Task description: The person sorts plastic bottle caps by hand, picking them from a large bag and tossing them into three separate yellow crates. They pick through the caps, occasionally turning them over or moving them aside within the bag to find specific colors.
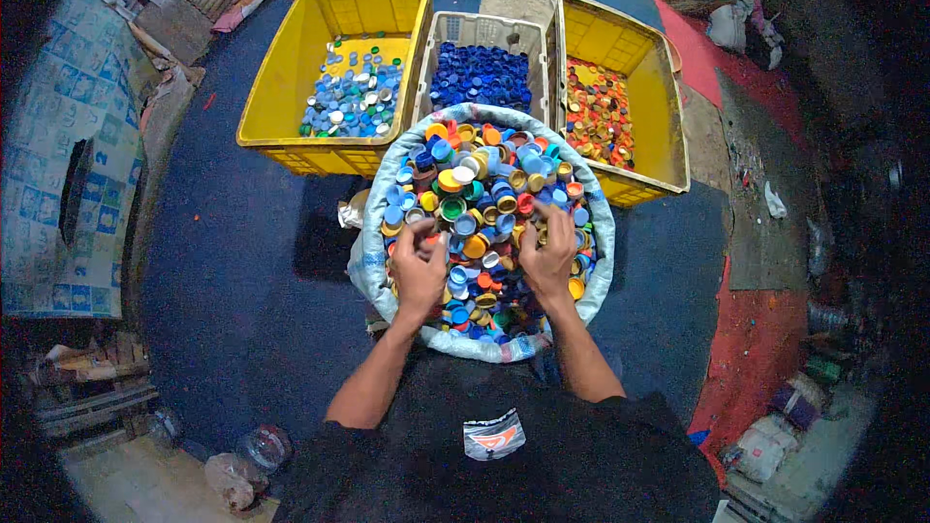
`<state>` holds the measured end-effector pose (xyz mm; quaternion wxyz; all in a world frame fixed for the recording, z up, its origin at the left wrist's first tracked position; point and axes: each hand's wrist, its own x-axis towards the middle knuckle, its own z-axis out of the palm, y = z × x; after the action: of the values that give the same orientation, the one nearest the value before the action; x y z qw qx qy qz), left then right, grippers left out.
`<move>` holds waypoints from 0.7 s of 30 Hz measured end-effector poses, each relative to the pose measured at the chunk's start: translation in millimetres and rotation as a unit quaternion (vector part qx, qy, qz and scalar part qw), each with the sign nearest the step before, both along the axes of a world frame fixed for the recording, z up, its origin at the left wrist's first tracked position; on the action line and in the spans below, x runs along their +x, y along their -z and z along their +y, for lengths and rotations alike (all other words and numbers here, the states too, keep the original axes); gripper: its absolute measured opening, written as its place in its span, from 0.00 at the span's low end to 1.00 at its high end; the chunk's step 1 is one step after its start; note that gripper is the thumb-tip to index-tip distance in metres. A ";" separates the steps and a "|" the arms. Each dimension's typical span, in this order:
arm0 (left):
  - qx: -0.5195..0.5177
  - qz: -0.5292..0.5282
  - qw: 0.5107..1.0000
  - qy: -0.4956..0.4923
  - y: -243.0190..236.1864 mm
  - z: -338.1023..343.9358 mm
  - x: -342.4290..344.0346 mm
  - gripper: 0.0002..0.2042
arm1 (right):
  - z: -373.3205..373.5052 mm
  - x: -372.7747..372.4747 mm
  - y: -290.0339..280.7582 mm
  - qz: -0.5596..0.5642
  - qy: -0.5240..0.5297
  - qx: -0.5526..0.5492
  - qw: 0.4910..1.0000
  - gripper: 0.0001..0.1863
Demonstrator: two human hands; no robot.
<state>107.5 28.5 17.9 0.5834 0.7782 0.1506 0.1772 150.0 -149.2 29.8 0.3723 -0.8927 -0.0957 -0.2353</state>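
Note:
A round sack (599, 276) with a rolled pale rim stands in front of me, heaped with plastic bottle caps (475, 247) in blue, yellow, orange, white, green and brown. Both hands are over the heap. My left hand (419, 269) is at its left side, fingers curled toward the thumb, a reddish cap showing near the fingertips. On the right side, my right hand (550, 254) has its fingers and thumb bent together, close to a red cap (526, 203). What either hand grips is too small to make out.
Behind the sack stand a yellow crate (266, 102) with light blue, white and green caps, a whitish crate (484, 29) with dark blue caps, and a yellow crate (664, 116) with orange, red and yellow caps. A patterned sheet (77, 165) hangs at left.

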 end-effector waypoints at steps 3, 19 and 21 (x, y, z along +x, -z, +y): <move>0.065 0.066 0.996 -0.003 -1.6 1.7 -15.8 0.11 | -4.5 -16.8 15.2 0.036 -0.003 -0.040 0.999 0.16; 0.193 0.009 0.981 0.018 14.5 -10.3 -13.1 0.23 | 11.9 -16.1 34.8 0.052 0.034 -0.038 0.997 0.28; 0.205 -0.005 0.979 0.017 16.6 -11.9 -10.4 0.23 | 12.3 -15.1 36.8 0.052 0.032 -0.051 0.997 0.29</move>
<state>97.1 16.5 1.3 0.4152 0.8827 0.0948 0.1987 135.0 -136.8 -7.1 0.3228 -0.9242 -0.0594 -0.1955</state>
